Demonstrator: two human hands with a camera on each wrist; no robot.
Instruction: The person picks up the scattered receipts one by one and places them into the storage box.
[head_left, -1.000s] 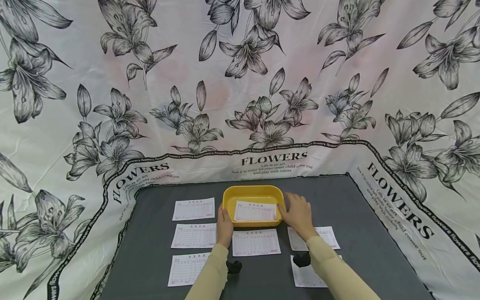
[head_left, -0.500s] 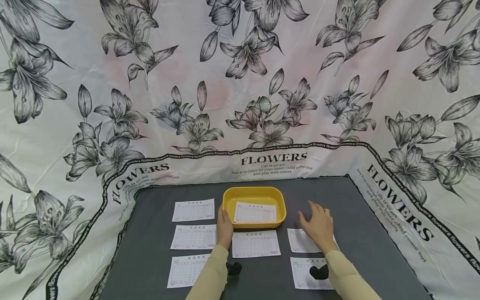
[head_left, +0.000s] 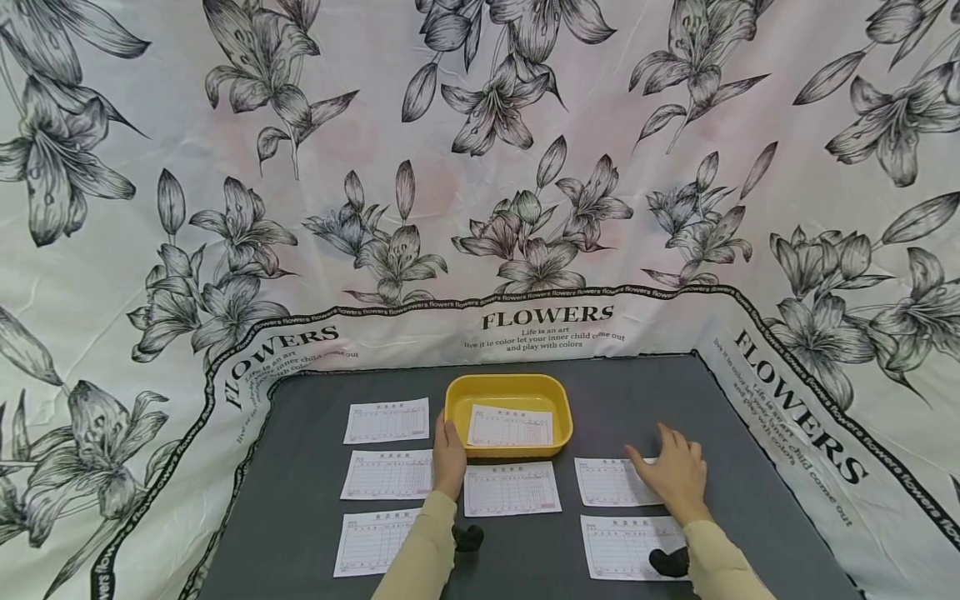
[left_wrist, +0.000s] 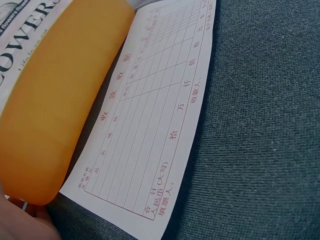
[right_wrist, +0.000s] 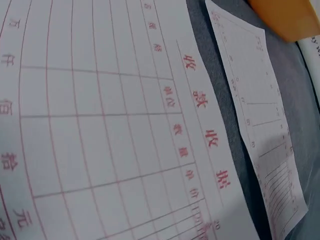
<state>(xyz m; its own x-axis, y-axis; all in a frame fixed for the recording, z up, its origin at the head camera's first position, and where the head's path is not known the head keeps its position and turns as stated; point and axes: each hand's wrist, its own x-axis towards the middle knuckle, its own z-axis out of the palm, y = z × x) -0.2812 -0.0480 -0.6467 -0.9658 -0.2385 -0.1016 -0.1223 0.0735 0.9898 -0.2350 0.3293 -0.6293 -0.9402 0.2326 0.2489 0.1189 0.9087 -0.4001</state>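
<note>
- A dark grey bench (head_left: 315, 533) stands in front of a white cloth backdrop (head_left: 480, 167) printed with black flowers and the word FLOWERS.
- A yellow tray (head_left: 457, 408) sits near the far middle of the bench, with one printed paper slip (head_left: 510, 426) lying inside it.
- The left hand (head_left: 448, 454) rests against the tray's left near corner, fingers fairly straight along its side, not wrapped around it.
- The right hand (head_left: 675, 475) lies flat with fingers spread and relaxed on the right end of another slip (head_left: 609, 482), to the right of the tray and apart from it.
- A further slip (head_left: 622, 546) lies nearer the person, just below that one.
- One slip (head_left: 512, 488) lies just in front of the tray, between the two hands.
- Three more slips (head_left: 386, 474) form a column left of the tray.
- Both arms wear pale yellow sleeves (head_left: 420, 550).
- Seen from the right wrist, the slip (right_wrist: 100, 125) shows a red printed grid.
</note>
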